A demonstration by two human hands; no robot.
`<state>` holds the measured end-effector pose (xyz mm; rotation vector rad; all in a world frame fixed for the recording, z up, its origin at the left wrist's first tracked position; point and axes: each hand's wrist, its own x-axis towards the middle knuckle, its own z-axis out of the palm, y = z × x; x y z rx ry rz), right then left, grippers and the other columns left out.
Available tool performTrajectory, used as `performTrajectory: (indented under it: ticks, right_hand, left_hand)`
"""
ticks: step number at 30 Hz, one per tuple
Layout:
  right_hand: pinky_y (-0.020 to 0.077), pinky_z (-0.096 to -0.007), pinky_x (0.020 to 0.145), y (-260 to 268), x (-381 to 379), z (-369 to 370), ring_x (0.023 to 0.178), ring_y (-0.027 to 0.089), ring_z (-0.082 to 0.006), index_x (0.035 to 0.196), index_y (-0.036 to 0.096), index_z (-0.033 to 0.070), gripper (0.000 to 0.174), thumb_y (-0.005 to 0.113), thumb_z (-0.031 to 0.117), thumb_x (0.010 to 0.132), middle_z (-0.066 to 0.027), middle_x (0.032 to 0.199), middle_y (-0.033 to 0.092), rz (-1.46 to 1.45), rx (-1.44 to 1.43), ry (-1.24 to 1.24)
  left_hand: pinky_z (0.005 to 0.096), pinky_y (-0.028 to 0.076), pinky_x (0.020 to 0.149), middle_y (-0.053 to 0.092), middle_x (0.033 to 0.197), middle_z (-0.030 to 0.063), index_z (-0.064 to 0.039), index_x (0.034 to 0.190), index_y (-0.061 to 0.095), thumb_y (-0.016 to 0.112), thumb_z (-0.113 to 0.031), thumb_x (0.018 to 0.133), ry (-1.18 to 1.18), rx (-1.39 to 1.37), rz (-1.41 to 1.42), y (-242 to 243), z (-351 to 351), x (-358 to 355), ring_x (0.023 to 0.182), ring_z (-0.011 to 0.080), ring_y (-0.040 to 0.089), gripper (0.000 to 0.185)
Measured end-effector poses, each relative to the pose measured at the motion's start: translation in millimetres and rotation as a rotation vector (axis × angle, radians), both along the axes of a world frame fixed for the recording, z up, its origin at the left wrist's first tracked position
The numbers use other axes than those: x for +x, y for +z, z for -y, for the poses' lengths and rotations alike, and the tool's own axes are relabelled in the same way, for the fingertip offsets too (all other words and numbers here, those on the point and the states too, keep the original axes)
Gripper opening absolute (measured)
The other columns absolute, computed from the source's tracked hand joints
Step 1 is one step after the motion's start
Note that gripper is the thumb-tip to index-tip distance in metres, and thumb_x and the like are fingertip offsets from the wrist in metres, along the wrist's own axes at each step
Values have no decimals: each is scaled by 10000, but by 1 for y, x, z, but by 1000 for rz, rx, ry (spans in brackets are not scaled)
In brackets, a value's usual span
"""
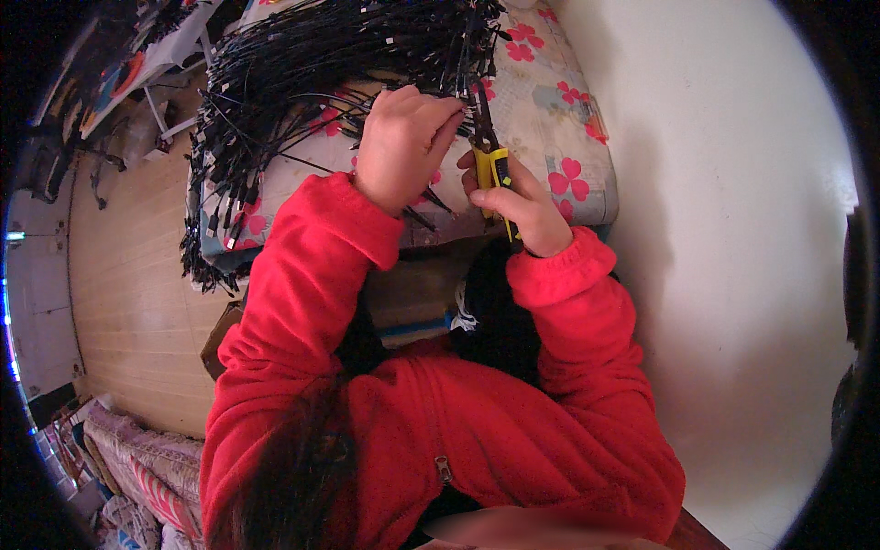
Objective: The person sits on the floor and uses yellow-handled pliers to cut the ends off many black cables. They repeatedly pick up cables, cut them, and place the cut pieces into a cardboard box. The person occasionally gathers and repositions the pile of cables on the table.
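Observation:
My right hand (512, 196) is closed around the yellow and black handles of a pair of pliers or wire strippers (489, 161), whose dark jaws point away from me. Beside the jaws, my left hand (409, 141) has its fingertips pinched together near thin dark cable ends; what exactly it holds is too small to tell. A large heap of black cables with small metal-tipped connectors (295, 62) spreads over the table beyond and to the left of my hands. A few loose cable ends (433, 199) lie between my wrists.
The table has a patterned cover with red flowers (567, 179). A white wall (729, 206) stands close on the right. At the left, cables hang over the table's edge above a wooden floor (137, 275). An upholstered seat (144, 454) is at the lower left.

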<state>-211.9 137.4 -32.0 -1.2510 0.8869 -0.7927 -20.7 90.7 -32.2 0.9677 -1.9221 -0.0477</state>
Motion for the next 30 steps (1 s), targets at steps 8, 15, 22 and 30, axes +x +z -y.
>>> performTrajectory:
  ticks: [8, 15, 22, 30]
  right_hand:
    - [445, -286, 747, -6, 8, -1, 831, 545, -152, 1103, 525, 31, 330, 620, 168, 819, -61, 900, 573, -102, -81, -88]
    - [451, -315, 751, -6, 7, 0, 832, 561, -193, 1084, 522, 7, 360, 628, 194, 796, -103, 911, 582, -180, -94, -107]
    - [455, -348, 723, -11, 8, 2, 813, 586, -267, 1042, 533, -20, 346, 618, 187, 778, -153, 876, 600, -283, -201, -137]
    - [444, -339, 675, -16, 7, 7, 736, 571, -251, 962, 554, 0, 264, 603, 174, 770, -121, 799, 592, -378, -219, -141]
  left_hand:
    - [388, 446, 645, 655, 751, 113, -22, 910, 708, 707, -43, 767, 82, -26, -31, -2, -7, -10, 681, 290, 590, 144]
    - [399, 459, 651, 646, 761, 123, -36, 918, 716, 714, -71, 761, 75, 9, -29, -3, -8, -10, 700, 311, 586, 162]
    - [406, 452, 676, 629, 682, 98, -50, 841, 703, 683, -96, 760, 86, 19, -62, -6, -7, -13, 694, 300, 591, 95]
    - [424, 471, 674, 624, 687, 105, -64, 837, 708, 685, -97, 764, 20, 32, -88, -10, 0, -6, 682, 324, 598, 83]
